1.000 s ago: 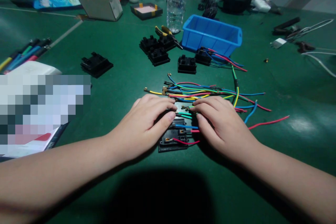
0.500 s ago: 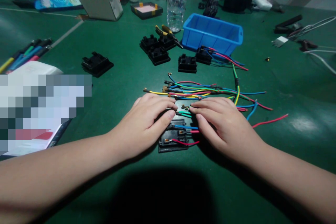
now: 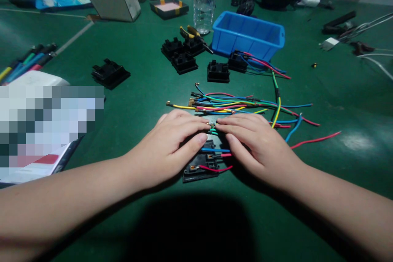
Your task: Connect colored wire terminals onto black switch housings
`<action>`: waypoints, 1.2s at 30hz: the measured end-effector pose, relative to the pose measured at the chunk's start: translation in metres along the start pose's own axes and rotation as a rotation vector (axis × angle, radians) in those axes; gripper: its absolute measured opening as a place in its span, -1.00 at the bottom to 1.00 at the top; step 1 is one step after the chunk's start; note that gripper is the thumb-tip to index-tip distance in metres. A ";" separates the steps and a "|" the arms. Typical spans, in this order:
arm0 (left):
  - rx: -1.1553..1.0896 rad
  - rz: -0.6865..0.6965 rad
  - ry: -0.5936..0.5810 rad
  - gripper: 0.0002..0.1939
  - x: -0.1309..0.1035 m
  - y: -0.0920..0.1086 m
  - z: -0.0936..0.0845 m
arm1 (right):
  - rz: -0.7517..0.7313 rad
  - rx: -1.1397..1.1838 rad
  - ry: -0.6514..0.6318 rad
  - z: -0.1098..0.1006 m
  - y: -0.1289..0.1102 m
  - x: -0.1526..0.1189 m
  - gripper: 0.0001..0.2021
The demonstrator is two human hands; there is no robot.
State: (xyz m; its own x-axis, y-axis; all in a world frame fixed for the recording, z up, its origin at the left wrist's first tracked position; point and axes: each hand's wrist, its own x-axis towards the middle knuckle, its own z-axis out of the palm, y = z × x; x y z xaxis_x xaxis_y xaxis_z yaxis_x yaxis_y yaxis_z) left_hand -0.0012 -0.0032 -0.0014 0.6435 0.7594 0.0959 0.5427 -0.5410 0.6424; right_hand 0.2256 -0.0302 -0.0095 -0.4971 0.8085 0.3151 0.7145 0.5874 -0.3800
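My left hand [image 3: 179, 139] is bent over the left side of a black socket module [image 3: 201, 168], its fingertips at small brass terminals [image 3: 212, 125] on green wires. From the right, my right hand [image 3: 254, 137] meets the same terminals with its fingertips pressed together. What either hand grips is too small to make out. Blue and red wires run from the module under my right hand. Just beyond my fingers lies a bundle of coloured wires [image 3: 233, 102] with metal terminals at their left ends.
Several black modules [image 3: 183, 62], yellow-handled pliers [image 3: 193, 32] and a blue bin [image 3: 248, 35] stand behind the wires. A clear bottle [image 3: 203, 8] is beside the bin. To the left are another black module [image 3: 110, 73] and a blurred-out device [image 3: 61, 131].
My right hand has moved slightly left, so the fingertips of both hands are closer together over the terminals. The whole view has shifted a little.
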 end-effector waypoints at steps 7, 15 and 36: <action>-0.106 0.092 0.110 -0.64 -0.004 0.001 0.000 | -0.003 -0.011 -0.005 0.000 0.001 0.000 -0.73; -0.166 0.172 0.198 -0.71 -0.007 -0.003 -0.001 | -0.034 -0.009 0.012 0.000 0.001 0.000 -0.78; -0.123 0.155 0.192 -0.88 -0.001 -0.001 -0.001 | -0.311 0.028 0.093 -0.006 0.000 -0.002 -0.78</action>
State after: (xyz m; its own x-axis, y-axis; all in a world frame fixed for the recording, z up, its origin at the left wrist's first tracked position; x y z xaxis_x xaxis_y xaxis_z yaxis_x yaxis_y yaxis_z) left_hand -0.0028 -0.0035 -0.0014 0.5935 0.7316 0.3355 0.3685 -0.6176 0.6949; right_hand 0.2296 -0.0323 -0.0049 -0.6414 0.5843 0.4972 0.5212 0.8074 -0.2764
